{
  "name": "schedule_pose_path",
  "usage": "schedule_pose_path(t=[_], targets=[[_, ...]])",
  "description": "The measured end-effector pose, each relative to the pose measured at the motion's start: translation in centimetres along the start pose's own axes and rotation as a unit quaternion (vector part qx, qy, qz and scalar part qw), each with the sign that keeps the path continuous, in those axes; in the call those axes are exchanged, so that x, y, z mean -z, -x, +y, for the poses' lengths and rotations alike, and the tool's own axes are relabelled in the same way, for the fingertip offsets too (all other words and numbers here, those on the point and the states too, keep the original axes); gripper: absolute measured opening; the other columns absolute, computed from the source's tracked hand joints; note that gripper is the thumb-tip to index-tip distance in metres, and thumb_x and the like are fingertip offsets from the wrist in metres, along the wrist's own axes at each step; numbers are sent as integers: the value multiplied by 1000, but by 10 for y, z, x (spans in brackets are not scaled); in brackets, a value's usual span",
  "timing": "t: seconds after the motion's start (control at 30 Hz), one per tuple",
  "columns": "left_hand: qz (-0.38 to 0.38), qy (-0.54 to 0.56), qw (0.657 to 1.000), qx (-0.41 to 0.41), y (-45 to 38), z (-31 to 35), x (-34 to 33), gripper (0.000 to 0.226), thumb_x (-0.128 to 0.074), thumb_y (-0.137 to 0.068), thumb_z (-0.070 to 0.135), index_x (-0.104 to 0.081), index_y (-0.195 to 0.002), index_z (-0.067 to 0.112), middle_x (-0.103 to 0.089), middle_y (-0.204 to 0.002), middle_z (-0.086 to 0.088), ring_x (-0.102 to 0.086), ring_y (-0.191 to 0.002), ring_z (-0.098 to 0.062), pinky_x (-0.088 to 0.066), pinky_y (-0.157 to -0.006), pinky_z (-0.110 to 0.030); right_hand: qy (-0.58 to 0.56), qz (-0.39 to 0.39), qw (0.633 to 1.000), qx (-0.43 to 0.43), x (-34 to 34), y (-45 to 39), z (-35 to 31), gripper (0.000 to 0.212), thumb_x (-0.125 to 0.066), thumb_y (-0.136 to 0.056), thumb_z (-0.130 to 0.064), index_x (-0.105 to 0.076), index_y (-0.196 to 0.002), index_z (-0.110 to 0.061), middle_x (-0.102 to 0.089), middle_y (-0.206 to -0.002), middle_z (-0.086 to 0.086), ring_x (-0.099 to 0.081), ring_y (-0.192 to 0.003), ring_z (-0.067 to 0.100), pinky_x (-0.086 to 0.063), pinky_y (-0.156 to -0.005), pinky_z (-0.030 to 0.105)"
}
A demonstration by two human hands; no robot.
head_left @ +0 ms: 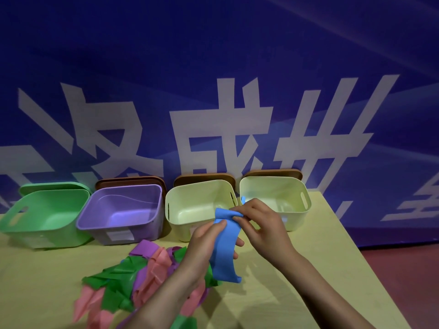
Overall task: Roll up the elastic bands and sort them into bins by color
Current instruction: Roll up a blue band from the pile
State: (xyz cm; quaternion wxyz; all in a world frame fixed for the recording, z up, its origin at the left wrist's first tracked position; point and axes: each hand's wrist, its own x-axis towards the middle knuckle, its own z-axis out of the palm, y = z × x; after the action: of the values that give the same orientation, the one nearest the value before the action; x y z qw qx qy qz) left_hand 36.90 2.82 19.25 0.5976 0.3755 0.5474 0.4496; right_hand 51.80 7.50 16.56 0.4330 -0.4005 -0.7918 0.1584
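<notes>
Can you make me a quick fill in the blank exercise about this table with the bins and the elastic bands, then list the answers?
1. Both hands, the left hand and the right hand, hold a band whose color is ____.
2. The number of bins lined up at the back of the table is ____.
3. The bin right beside the green bin is colored ____.
4. The loose pile of bands lies in front of the bins, toward the person's ____ side.

Answers: blue; four; purple; left

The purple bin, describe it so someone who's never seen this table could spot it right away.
Four open bins line the back of the yellow table. The purple bin is second from the left, between the green bin and a cream bin; it alone is purple.
</notes>
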Motion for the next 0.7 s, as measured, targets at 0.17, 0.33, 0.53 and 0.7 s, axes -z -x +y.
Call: schedule_pose_path(t=[0.17,0.33,0.53,0.7], targets=[[6,14,1000,11,-3,3,1,30,-40,-99,25,-64,-97,7,-70,-70,-17,-62,-55,-28,-49,-58,-30,-42,-36,998,2,7,-4,0,27,-52,-93,-29,-70,-110,-17,-62,-94,-8,-56,-90,2,-44,-79,16],[3,42,999,-1,-2,6,-4,38,-45,-95,40,-69,-96,11,-68,-67,-19,-63,-55,-26,-51,-52,-28,-50,-87,995,-5,14,-2,5,27,-50,-95,-31,-67,-114,-22,-66,-99,-10,-59,-94,6,-47,-83,24],[34,60,997,-20,-5,5,-6,28,-50,-96,26,-66,-98,3,-69,-68,-17,-64,-54,-23,-51,-50,-27,-121,-138,982,-53,18,4,-1,36,-36,-99,-37,-57,-128,-32,-63,-107,-16,-58,-100,6,-41,-87,17],[-17,22,999,-46,-3,0,-4,25,-45,-98,21,-62,-107,6,-71,-75,-16,-68,-64,-26,-54,-60,-33,-252,-91,936,-229,6,4,-10,39,-49,-88,-42,-65,-119,-26,-64,-80,-17,-58,-75,3,-45,-76,19]])
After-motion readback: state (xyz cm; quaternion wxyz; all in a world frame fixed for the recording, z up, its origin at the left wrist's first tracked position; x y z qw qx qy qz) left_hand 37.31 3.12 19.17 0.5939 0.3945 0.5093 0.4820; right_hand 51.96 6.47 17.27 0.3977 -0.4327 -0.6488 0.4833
